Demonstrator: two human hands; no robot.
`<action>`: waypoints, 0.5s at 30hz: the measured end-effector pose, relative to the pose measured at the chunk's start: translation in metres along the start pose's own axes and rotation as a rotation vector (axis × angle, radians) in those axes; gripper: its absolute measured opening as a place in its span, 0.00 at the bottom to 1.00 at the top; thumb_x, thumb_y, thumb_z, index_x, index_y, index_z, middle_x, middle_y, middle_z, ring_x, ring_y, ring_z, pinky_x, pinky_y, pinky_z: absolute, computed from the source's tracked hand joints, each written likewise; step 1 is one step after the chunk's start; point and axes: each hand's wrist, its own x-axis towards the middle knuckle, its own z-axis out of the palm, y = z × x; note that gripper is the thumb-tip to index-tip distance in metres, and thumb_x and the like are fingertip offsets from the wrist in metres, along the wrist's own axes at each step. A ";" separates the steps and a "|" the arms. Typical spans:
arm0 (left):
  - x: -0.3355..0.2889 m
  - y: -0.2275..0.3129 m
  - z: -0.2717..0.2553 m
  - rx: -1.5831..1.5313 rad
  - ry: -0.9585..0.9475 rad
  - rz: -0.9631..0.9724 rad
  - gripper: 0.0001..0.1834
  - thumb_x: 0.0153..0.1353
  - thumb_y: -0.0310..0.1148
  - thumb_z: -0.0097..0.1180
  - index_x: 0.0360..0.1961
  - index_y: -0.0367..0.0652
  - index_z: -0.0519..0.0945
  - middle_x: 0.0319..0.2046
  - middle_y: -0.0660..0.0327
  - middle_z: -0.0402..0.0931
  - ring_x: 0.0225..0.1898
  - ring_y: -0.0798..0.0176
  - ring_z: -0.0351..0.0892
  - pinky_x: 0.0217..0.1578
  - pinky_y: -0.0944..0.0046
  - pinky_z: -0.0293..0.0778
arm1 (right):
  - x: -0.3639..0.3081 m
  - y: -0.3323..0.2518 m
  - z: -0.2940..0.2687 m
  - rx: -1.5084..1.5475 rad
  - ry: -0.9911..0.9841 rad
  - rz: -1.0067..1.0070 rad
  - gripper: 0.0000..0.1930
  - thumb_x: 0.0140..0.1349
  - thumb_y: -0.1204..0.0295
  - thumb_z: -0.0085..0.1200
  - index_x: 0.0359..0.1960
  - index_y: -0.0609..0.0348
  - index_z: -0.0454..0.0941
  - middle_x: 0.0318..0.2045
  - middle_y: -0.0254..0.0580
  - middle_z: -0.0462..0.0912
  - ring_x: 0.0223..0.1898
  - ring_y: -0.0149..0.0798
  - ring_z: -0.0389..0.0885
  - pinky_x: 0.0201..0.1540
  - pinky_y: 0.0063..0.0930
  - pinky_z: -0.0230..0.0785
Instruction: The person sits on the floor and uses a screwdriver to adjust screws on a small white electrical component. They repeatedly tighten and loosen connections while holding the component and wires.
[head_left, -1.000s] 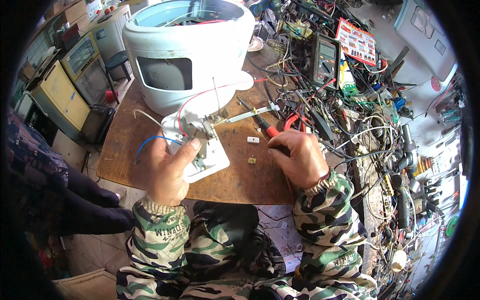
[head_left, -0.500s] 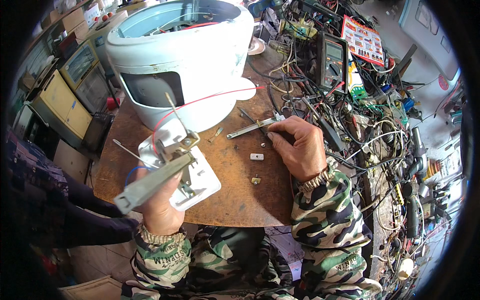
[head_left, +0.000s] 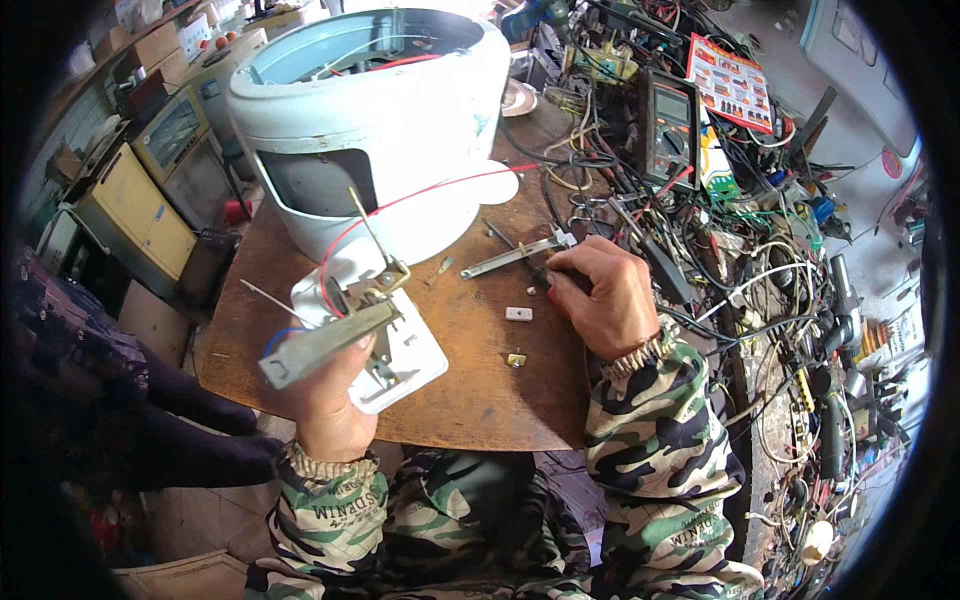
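Gripping one white plate (head_left: 415, 350) in left hand (head_left: 335, 400), one metal lever (head_left: 330, 345) pointing near-left, long axis near-left to far-right, right hand (head_left: 605, 300) curled at one screwdriver (head_left: 536, 271), can't tell if grasping.

A white plate (head_left: 425, 360) sits tilted in the left hand (head_left: 335, 415), left of the frame's centre; its grey metal lever (head_left: 335, 345) juts lower left, and a red wire (head_left: 420, 193) arcs toward upper centre. Right of centre, a dark-shafted screwdriver (head_left: 500, 236) crosses a metal strip (head_left: 497, 262), its handle mostly hidden by the right hand (head_left: 608, 300).
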 end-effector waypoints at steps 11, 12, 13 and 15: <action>0.002 -0.006 0.001 -0.175 -0.123 -0.016 0.32 0.65 0.18 0.62 0.68 0.38 0.68 0.59 0.54 0.79 0.58 0.57 0.83 0.60 0.54 0.81 | -0.006 0.007 0.011 -0.189 -0.073 -0.123 0.08 0.57 0.72 0.68 0.38 0.56 0.89 0.35 0.43 0.81 0.39 0.53 0.85 0.41 0.44 0.78; 0.002 -0.001 0.007 -0.139 -0.148 -0.021 0.29 0.67 0.20 0.62 0.67 0.38 0.69 0.58 0.55 0.80 0.57 0.59 0.83 0.58 0.55 0.81 | -0.006 0.007 0.012 -0.194 -0.077 -0.125 0.07 0.57 0.71 0.68 0.38 0.56 0.89 0.35 0.43 0.81 0.39 0.53 0.85 0.40 0.44 0.78; 0.002 0.000 0.007 -0.122 -0.148 -0.027 0.28 0.67 0.20 0.62 0.67 0.38 0.69 0.58 0.55 0.80 0.56 0.60 0.83 0.58 0.56 0.81 | -0.006 0.008 0.014 -0.200 -0.081 -0.126 0.07 0.57 0.71 0.68 0.37 0.56 0.89 0.35 0.43 0.81 0.38 0.53 0.85 0.40 0.44 0.78; 0.002 0.000 0.007 -0.090 -0.144 -0.037 0.26 0.68 0.20 0.61 0.65 0.38 0.71 0.57 0.56 0.80 0.54 0.61 0.83 0.57 0.57 0.81 | -0.005 0.008 0.017 -0.188 -0.066 -0.134 0.05 0.57 0.71 0.68 0.35 0.56 0.88 0.34 0.43 0.80 0.37 0.52 0.84 0.38 0.44 0.77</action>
